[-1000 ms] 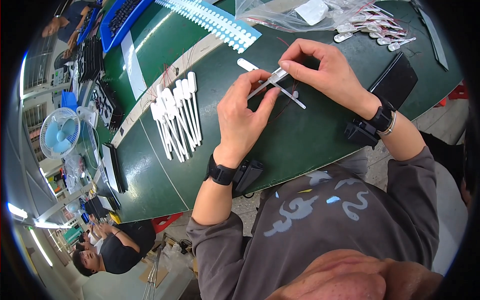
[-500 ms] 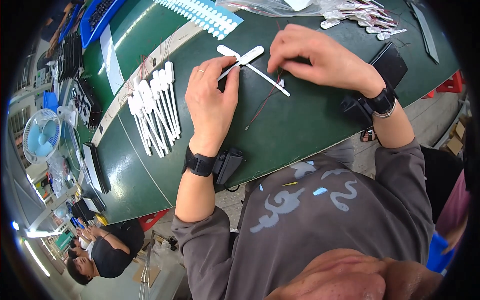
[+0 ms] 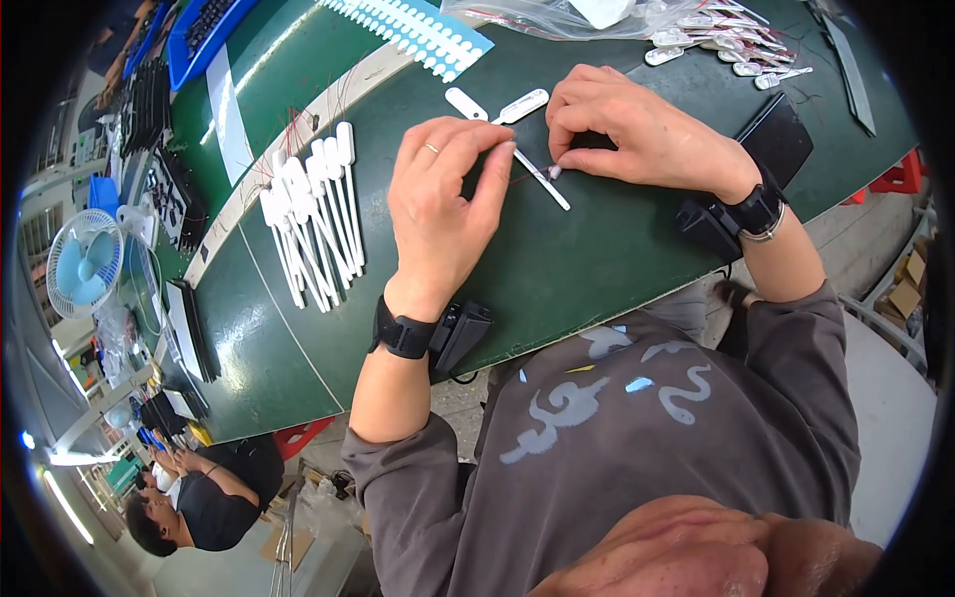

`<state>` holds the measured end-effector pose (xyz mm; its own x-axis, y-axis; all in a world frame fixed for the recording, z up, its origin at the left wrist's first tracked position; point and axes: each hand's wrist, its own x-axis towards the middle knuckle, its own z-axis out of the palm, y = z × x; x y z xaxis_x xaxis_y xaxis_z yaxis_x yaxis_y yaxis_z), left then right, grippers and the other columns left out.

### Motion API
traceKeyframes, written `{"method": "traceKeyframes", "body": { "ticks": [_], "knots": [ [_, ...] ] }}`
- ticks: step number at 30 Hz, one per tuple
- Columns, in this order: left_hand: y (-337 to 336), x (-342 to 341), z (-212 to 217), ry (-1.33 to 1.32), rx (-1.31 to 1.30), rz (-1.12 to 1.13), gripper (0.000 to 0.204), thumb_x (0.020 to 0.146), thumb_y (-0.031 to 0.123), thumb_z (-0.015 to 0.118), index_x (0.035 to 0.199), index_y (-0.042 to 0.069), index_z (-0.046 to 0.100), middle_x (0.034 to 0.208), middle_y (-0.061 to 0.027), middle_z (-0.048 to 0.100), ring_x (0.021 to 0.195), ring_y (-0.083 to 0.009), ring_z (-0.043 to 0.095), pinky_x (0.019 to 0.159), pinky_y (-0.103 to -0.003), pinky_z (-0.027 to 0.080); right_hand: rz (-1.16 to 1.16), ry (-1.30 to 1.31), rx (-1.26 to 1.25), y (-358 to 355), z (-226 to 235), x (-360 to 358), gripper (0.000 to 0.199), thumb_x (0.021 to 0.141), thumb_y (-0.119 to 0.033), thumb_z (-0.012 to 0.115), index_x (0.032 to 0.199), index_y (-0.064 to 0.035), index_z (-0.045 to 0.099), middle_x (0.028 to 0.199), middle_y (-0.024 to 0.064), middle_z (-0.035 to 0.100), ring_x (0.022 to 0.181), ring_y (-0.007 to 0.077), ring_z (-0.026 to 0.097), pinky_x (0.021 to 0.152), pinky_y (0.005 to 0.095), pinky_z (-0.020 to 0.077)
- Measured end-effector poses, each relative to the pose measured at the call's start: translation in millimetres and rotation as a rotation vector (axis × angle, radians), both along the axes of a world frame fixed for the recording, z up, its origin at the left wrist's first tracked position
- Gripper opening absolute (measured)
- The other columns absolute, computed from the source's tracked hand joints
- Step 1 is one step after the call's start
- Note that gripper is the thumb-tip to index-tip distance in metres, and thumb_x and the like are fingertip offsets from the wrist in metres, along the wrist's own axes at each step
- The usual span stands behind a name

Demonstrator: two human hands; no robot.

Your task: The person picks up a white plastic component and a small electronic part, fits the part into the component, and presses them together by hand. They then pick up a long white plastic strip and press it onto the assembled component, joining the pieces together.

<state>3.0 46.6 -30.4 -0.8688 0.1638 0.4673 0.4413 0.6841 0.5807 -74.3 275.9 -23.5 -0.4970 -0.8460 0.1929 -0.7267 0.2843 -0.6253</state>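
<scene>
Green matting covers the bench [image 3: 597, 269], and near the middle of it, toward its far edge, a thin white plastic strip [image 3: 542, 179] lies flat with a fine red wire [image 3: 522, 177] at its side. The left hand [image 3: 443, 199] is laid palm down over the near end of the strip, fingers curled loosely and pressing rather than gripping. The right hand [image 3: 637, 134] is closed in a fingertip pinch on the far end of the strip, where a small white tip shows; whether the wire is also caught in that pinch cannot be told. The strip is judged light, narrow and somewhat springy, likely to bend or flick if held at one end only, so it is best taken by its edges close to the working end; the wire is judged soft and easily kinked. A row of finished white strips [image 3: 313, 224] is laid out toward the left edge, well apart from the hands. Two short white caps [image 3: 497, 104] lie just beyond the hands, and a clear bag [image 3: 557, 15] of parts sits at the far edge. Open matting remains between the hands and the near edge.
</scene>
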Motion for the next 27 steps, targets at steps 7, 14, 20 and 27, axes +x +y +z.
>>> {"method": "traceKeyframes", "body": {
  "ticks": [7,14,20,27],
  "knots": [
    [6.6,4.6,4.5,-0.006,-0.063,-0.078,0.023,0.078,0.008,0.078,0.1,0.009,0.073,0.094,-0.0036,0.07,0.1,-0.027,0.063,0.088,-0.04,0.05,-0.15,-0.245,0.033,-1.6,14.9,3.0,0.008,0.09,-0.011,0.066,0.093,-0.0049,0.063,0.088,0.0019,0.062,0.089,0.0174,0.057,0.084,0.031,0.0458],
    [7.5,3.4,-2.1,0.08,-0.052,-0.093,0.032,0.074,0.006,0.081,0.105,0.011,0.073,0.09,-0.0028,0.068,0.097,-0.025,0.063,0.085,-0.039,0.051,-0.145,-0.76,-0.104,-3.7,14.1,1.3,0.014,0.096,-0.017,0.063,0.095,-0.0027,0.061,0.09,-0.0002,0.066,0.082,0.0074,0.059,0.077,0.0229,0.0471],
    [8.5,2.1,0.9,0.217,-0.024,-0.122,0.031,0.072,0.001,0.082,0.1,0.011,0.074,0.083,-0.0023,0.068,0.088,-0.0226,0.065,0.075,-0.036,0.053,-0.079,-1.042,-0.166,-4.0,15.3,2.1,0.017,0.098,-0.02,0.063,0.101,-0.0039,0.061,0.089,0.0006,0.067,0.084,0.0055,0.061,0.077,0.0213,0.0478],
    [9.1,2.2,-0.7,0.226,-0.007,-0.074,0.028,0.071,0.0,0.082,0.096,0.01,0.074,0.08,-0.0024,0.068,0.081,-0.0222,0.066,0.068,-0.034,0.053,-0.104,-1.123,-0.26,-8.6,10.1,5.1,0.018,0.099,-0.023,0.063,0.103,-0.0047,0.062,0.092,-0.0001,0.067,0.082,0.0057,0.06,0.077,0.0209,0.0484]
  ]
}}
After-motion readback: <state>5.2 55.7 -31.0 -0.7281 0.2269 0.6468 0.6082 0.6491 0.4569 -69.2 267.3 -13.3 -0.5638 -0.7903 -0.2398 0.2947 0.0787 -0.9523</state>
